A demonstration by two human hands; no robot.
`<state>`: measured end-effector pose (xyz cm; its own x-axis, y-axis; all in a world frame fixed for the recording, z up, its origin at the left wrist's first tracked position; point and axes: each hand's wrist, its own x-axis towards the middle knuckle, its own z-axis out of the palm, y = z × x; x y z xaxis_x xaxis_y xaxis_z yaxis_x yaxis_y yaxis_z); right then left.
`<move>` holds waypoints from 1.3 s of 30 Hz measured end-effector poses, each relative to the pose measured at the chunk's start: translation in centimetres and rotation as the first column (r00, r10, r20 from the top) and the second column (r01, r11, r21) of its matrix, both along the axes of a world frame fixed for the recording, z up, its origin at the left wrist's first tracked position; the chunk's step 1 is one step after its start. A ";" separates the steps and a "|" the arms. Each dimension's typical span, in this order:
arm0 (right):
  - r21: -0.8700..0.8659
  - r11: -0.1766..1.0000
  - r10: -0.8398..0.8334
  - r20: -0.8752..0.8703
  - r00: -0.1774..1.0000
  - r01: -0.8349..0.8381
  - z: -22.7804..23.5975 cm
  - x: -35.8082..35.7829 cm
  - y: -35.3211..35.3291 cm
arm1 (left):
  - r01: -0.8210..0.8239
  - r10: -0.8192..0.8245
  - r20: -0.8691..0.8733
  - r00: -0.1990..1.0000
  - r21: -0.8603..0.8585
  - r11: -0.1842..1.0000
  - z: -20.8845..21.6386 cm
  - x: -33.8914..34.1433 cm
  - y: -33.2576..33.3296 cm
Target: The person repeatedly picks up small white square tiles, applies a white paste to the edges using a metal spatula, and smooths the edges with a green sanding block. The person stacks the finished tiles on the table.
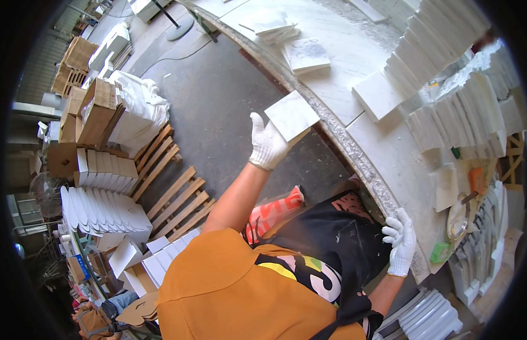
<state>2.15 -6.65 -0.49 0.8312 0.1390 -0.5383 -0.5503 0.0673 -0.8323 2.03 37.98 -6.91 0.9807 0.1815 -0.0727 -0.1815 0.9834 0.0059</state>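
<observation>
My left hand [268, 143], in a white knit glove, holds a square white marble tile [292, 115] out beside the stone table's edge. Its thumb sticks up apart from the tile, and the other fingers are hidden beneath the tile. At the table's near end, my right hand [400, 242], gloved the same way, is held by the rough edge with nothing in it. Its fingers are spread and slightly bent. Whether it touches the marble tabletop [382, 148] I cannot tell.
Leaning rows of white tiles [408, 73] stand on the table, with loose tiles [306, 55] farther off. An orange-handled tool [475, 181] and a green block [441, 252] lie at the right. Wooden pallets [178, 198], cartons [99, 107] and a person [96, 320] are at the left.
</observation>
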 end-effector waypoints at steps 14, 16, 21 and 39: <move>0.004 1.000 0.011 0.028 1.000 -0.011 -0.3 0.2 -0.5 | 0.042 -0.041 0.042 0.998 -0.038 0.998 2.5 1.4 -3.7; -0.010 1.000 0.012 0.041 0.999 -0.012 -0.3 -0.1 -0.4 | 0.052 -0.049 0.048 0.998 -0.073 0.996 1.5 1.7 -4.8; -0.003 1.000 0.010 0.048 0.999 -0.010 -0.5 0.1 -0.6 | 0.017 -0.015 0.012 1.000 -0.166 0.986 0.5 2.3 -6.0; 0.012 0.999 -0.037 -0.003 0.999 0.037 -0.4 -0.2 -0.6 | 0.077 -0.066 0.117 0.991 -0.090 0.993 3.0 1.8 -5.2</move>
